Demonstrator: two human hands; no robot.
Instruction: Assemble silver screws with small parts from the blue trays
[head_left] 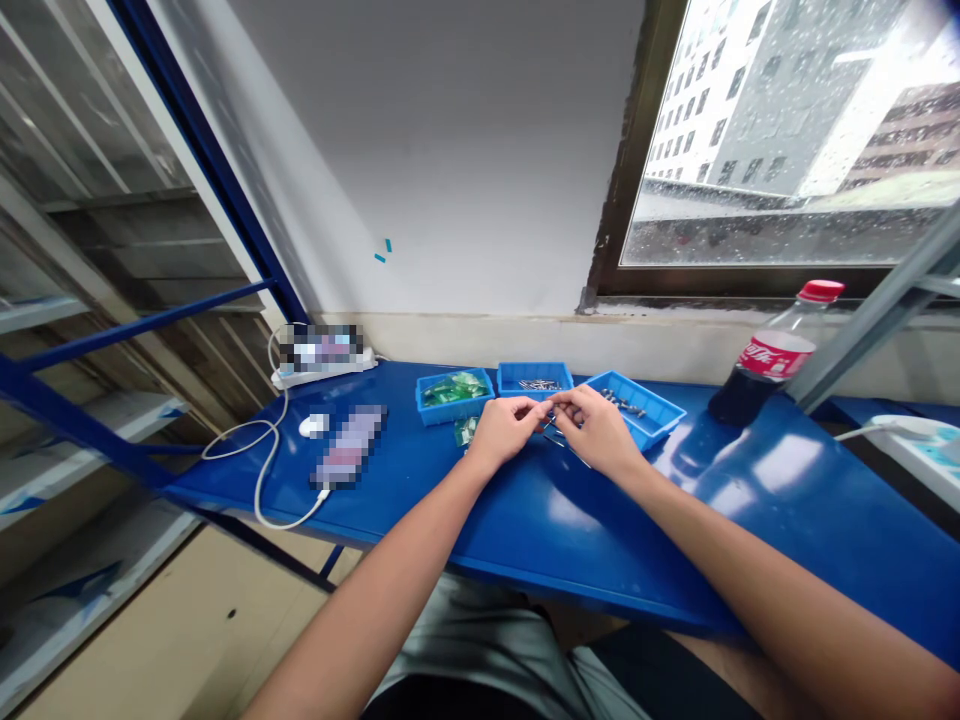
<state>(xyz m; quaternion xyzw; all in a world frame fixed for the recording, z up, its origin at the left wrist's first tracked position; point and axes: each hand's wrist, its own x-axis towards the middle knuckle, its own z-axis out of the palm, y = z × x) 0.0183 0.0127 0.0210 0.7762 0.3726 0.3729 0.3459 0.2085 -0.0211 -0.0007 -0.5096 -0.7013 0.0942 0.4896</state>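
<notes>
My left hand [507,428] and my right hand [596,428] meet over the blue table, fingertips pinched together. Between them shows a small metal piece [551,420], too small to name. Under my right hand, thin metal rods [559,440] lie on the table. In front of my hands stand three blue bins. The left bin [442,413] holds green packets [456,388], and the middle bin [510,378] has small metal pins or screws [540,384]. Small metal parts [622,404] lie in the right bin [660,415], partly hidden by my right hand. A small green packet [465,431] lies beside my left hand.
A cola bottle [772,355] with a red cap stands at the right. On the left are a blurred-out phone-like object [349,445], a white cable [260,490], a white rounded object [313,426] and a power strip [330,372]. A wall and window border the table's back.
</notes>
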